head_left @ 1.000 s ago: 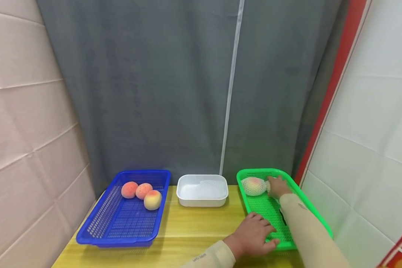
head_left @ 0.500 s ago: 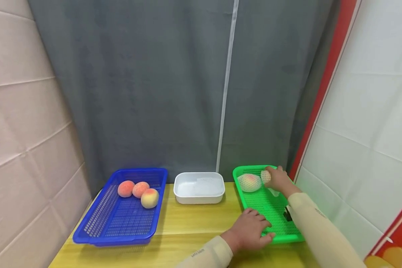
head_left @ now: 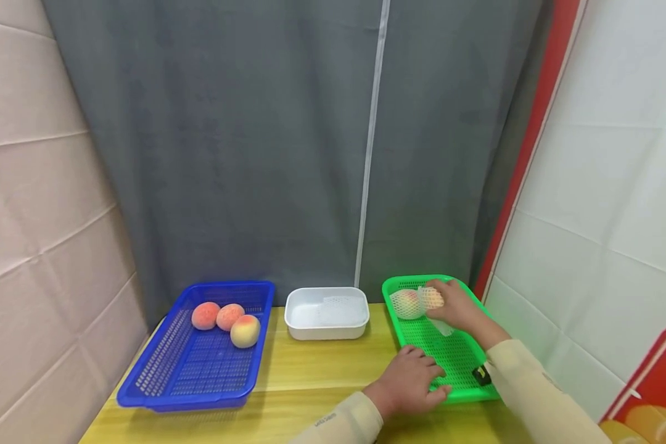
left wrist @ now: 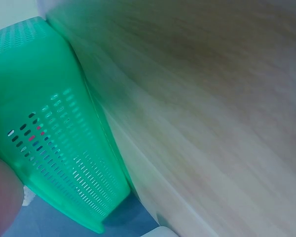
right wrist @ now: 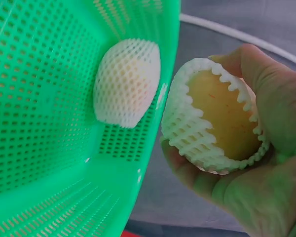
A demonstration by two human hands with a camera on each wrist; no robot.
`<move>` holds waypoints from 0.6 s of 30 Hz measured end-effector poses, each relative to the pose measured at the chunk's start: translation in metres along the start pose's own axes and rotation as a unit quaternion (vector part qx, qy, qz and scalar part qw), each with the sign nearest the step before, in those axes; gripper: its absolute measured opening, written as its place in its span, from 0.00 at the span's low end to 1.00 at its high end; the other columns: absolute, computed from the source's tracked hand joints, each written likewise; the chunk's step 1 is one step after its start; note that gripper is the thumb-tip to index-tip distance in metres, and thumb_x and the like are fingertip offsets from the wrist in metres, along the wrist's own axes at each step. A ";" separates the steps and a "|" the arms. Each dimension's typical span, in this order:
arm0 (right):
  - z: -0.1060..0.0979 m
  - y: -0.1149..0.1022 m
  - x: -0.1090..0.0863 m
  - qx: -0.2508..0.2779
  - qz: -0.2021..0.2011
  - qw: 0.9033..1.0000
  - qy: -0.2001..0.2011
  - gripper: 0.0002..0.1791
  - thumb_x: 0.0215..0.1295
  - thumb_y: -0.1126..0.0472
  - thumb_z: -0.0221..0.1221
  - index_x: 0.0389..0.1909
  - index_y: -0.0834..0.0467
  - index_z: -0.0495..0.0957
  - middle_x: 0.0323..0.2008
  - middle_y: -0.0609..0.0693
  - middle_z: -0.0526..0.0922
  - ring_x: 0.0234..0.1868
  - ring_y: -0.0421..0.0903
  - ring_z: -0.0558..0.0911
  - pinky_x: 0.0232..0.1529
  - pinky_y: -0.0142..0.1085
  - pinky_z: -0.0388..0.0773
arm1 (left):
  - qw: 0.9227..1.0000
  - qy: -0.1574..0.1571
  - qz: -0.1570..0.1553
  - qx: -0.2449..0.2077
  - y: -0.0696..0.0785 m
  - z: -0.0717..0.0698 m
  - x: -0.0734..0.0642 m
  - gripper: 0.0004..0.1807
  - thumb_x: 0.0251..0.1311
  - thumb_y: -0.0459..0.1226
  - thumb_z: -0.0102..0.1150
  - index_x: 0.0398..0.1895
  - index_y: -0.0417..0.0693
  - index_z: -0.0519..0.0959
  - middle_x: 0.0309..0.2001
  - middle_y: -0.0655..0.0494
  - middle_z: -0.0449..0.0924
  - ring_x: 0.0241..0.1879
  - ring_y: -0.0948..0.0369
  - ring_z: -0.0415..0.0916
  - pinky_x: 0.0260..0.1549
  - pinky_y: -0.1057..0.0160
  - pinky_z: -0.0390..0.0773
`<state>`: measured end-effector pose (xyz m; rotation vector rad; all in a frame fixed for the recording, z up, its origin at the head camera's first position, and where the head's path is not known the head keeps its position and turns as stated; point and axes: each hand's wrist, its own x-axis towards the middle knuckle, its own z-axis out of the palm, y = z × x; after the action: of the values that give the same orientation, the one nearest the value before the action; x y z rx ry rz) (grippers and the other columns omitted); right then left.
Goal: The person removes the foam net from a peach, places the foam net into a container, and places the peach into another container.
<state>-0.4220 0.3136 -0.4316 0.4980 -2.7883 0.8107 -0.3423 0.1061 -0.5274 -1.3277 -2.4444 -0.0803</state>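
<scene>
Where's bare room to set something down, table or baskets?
Free: the table between the blue basket and the left hand, in front of the white tub, plus the blue basket's near half, before its three fruits. Crowded: far end of the green basket; one netted fruit lies there, the right hand holds a second netted fruit nearby.

Left basket (head_left: 205,373), tub (head_left: 324,333), right basket (head_left: 444,351) lined up 9-to-3 on a table (head_left: 311,370)
Three peaches (head_left: 230,317) around the left's 1 o'clock; netted peach (head_left: 406,304) at the right's 11, held peach (head_left: 432,298) at that one's 3; curtain (head_left: 238,154) behind at 12.
</scene>
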 end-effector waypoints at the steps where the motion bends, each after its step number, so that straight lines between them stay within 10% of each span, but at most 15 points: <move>1: 0.000 -0.003 -0.001 0.002 0.000 1.000 -0.001 0.36 0.66 0.60 0.75 0.73 0.63 0.74 0.59 0.74 0.72 0.38 0.53 0.78 0.32 0.45 0.78 | 1.000 -0.002 0.000 -0.003 0.000 0.000 0.000 0.30 0.85 0.62 0.33 0.62 0.67 0.88 0.56 0.75 0.85 0.58 0.66 0.75 0.68 0.59 0.70; 18: 0.001 -0.030 -0.020 0.020 -0.001 1.000 -0.013 0.37 0.69 0.57 0.75 0.75 0.56 0.73 0.53 0.63 0.73 0.38 0.51 0.78 0.35 0.44 0.78 | 0.998 -0.014 -0.015 -0.059 -0.005 -0.019 -0.003 0.25 0.85 0.60 0.44 0.62 0.64 0.87 0.61 0.72 0.83 0.65 0.65 0.76 0.68 0.58 0.73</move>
<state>-0.3925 0.2945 -0.4239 0.5220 -2.7992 0.8657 -0.3391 0.0967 -0.5099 -1.3484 -2.5179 -0.2190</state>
